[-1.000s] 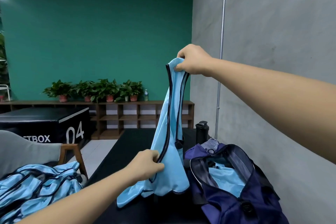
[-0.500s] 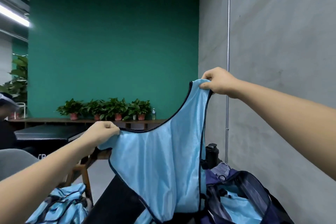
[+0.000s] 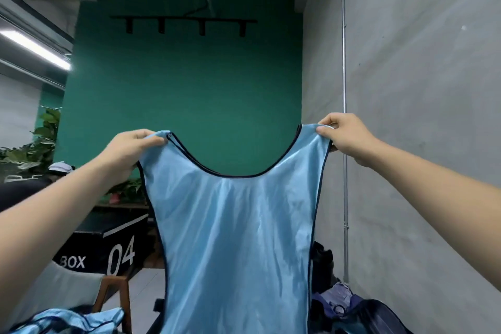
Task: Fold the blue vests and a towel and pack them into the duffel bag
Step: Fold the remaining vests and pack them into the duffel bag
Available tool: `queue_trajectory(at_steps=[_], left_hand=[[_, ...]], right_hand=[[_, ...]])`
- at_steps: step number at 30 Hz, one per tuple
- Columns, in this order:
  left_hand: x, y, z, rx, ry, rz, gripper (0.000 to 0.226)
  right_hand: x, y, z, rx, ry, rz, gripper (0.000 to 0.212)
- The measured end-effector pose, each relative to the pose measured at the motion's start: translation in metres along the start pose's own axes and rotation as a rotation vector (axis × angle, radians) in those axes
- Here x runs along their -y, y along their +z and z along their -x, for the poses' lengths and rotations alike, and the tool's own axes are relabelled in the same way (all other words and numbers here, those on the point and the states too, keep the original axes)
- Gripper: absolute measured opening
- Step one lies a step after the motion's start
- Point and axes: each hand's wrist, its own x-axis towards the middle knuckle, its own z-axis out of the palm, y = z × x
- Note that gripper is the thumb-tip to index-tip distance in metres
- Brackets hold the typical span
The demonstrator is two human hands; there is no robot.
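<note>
Both hands pinch blue vest (image 3: 233,238) shoulder straps: L hand (image 3: 127,152), R hand (image 3: 344,138); vest hangs spread, upright

The green wall (image 3: 189,106) closes the far end of the room. High across it runs a black light track (image 3: 184,22) with four spot heads. To its right a grey concrete wall (image 3: 420,89) meets it at a corner, and a thin metal pipe (image 3: 344,62) runs down that wall. To its left a lit tube lamp (image 3: 35,49) glows under the ceiling, above leafy plants (image 3: 35,149). In front of the green wall, low on the left, stands a black box (image 3: 113,241) marked "BOX 04", with pale floor (image 3: 146,282) beside it.
</note>
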Motion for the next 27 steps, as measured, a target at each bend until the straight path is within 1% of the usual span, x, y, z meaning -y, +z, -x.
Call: queue_trajectory(at_steps=[2,6,10,16,21,25,27], left_hand=[[-0.016,-0.004,-0.006,-0.004,0.017,0.067,0.028],[-0.045,-0.011,-0.009,0.003,0.068,0.138,0.012],[-0.071,-0.014,-0.008,0.009,0.1,0.184,0.015],[-0.087,-0.016,-0.006,-0.008,0.137,0.155,0.02],[-0.061,-0.01,-0.01,0.029,0.081,0.129,0.03],[-0.005,0.001,-0.018,0.042,-0.026,0.052,0.048],[0.032,0.009,-0.021,0.049,-0.08,0.014,0.052]], right_hand=[[0.011,-0.005,-0.001,-0.003,0.01,-0.058,0.011],[0.034,-0.014,-0.001,-0.034,-0.023,-0.114,0.013],[0.05,-0.023,-0.005,-0.062,-0.066,-0.13,0.011],[0.059,-0.027,-0.007,-0.052,-0.102,-0.107,0.013],[0.035,-0.012,-0.007,-0.032,-0.05,-0.086,0.012],[-0.013,0.026,-0.003,0.05,0.017,-0.036,0.013],[-0.044,0.053,-0.001,0.089,0.058,-0.001,0.012]])
